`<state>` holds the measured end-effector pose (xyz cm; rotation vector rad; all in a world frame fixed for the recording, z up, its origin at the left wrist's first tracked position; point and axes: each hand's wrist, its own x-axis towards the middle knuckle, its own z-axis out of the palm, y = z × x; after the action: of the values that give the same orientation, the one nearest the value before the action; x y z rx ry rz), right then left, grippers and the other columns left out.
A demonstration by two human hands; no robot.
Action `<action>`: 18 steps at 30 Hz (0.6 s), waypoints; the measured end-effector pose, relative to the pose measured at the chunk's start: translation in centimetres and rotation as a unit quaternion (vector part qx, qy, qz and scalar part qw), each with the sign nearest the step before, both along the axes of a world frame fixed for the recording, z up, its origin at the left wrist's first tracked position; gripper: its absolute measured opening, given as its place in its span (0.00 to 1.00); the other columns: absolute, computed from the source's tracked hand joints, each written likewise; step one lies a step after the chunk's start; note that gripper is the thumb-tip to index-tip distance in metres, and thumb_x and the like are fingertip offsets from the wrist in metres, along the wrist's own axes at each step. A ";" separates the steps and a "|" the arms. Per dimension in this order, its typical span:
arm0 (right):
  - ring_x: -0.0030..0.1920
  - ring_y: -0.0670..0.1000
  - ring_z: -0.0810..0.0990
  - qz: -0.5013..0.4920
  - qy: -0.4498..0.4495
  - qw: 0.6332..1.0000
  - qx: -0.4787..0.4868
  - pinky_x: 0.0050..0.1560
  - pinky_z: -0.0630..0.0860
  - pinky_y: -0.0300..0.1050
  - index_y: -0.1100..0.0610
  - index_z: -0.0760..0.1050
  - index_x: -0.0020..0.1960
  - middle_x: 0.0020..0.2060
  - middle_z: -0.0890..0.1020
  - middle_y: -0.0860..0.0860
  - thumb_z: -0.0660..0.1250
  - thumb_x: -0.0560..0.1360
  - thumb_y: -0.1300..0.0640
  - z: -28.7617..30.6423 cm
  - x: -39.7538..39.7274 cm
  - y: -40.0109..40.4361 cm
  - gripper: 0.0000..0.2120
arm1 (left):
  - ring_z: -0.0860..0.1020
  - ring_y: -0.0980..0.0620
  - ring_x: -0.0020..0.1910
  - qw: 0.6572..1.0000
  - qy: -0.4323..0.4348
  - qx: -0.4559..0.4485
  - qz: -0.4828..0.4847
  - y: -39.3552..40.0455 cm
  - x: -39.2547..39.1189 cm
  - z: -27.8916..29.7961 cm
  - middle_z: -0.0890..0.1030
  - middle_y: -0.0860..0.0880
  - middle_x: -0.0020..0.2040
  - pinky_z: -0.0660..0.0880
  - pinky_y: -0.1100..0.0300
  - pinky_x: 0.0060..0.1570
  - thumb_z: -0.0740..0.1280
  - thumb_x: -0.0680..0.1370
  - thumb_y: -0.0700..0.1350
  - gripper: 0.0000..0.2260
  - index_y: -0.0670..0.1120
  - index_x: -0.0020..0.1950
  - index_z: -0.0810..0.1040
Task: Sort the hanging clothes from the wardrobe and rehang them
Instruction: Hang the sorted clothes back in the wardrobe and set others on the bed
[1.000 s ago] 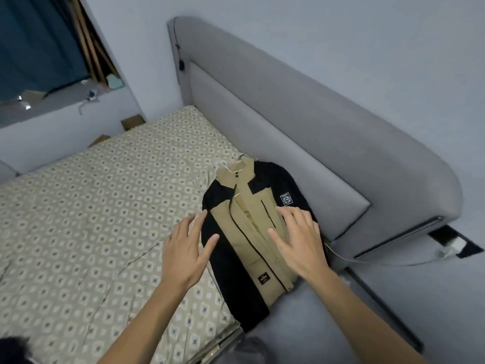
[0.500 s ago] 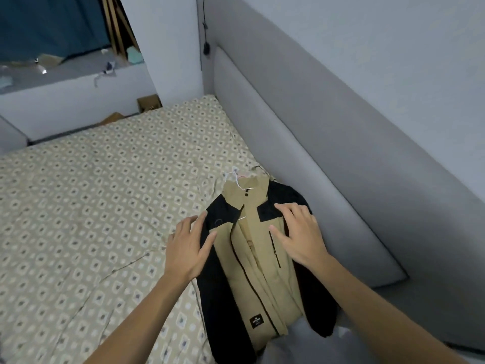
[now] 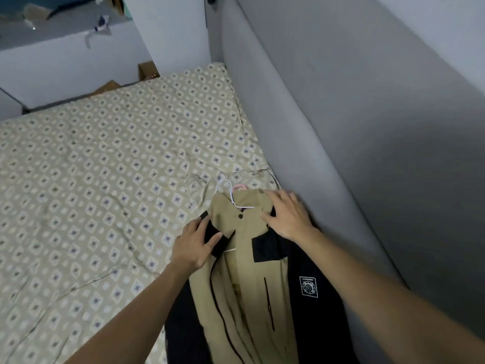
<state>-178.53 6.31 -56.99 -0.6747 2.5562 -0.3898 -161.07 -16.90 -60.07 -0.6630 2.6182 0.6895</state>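
Observation:
A tan and black jacket (image 3: 244,292) lies face up on the bed beside the headboard, still on a white hanger (image 3: 231,191) whose hook pokes out past the collar; a pink hanger hook shows just behind it. My left hand (image 3: 195,241) rests flat on the jacket's left shoulder, thumb spread over the black panel. My right hand (image 3: 287,215) lies with straight fingers on the collar and right shoulder. A white square logo patch sits on the jacket's right chest.
The bed (image 3: 105,193) has a beige sheet with a diamond pattern, wrinkled near the jacket. A grey padded headboard (image 3: 328,153) runs along the right. At the far end stand a white wall ledge (image 3: 60,56) and cardboard boxes (image 3: 147,70).
Both hands have slid up the jacket from its chest to the shoulders and collar. The view has moved closer and lower over the jacket.

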 end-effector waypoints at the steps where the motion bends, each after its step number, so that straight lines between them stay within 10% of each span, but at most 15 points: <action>1: 0.74 0.60 0.65 0.001 -0.017 1.000 0.009 0.71 0.68 0.59 0.43 0.56 0.81 0.76 0.66 0.53 0.64 0.79 0.38 -1.3 -0.5 -0.6 0.34 | 0.58 0.49 0.81 1.000 -0.009 0.005 0.017 -0.4 -0.9 -1.1 0.62 0.51 0.81 0.63 0.45 0.74 0.56 0.82 0.69 0.32 0.58 0.84 0.56; 7: 0.74 0.65 0.62 0.005 -0.042 0.995 0.090 0.75 0.59 0.59 0.43 0.47 0.82 0.77 0.59 0.61 0.65 0.77 0.34 -6.5 -0.7 -1.8 0.42 | 0.66 0.41 0.74 0.987 -0.088 0.090 0.097 -2.9 -2.5 -7.1 0.70 0.45 0.74 0.67 0.42 0.71 0.58 0.80 0.72 0.36 0.59 0.84 0.54; 18: 0.67 0.53 0.73 0.026 0.033 0.998 -0.041 0.66 0.68 0.58 0.45 0.73 0.69 0.62 0.71 0.48 0.74 0.73 0.37 -3.3 3.1 0.7 0.28 | 0.75 0.48 0.55 0.994 -0.006 0.062 0.090 -1.8 1.2 -3.1 0.79 0.51 0.53 0.73 0.48 0.55 0.57 0.81 0.70 0.23 0.53 0.62 0.73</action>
<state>-175.43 6.97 -60.26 -0.7942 2.5912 -0.4653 -159.83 -18.66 -63.17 -0.8689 2.5007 0.8897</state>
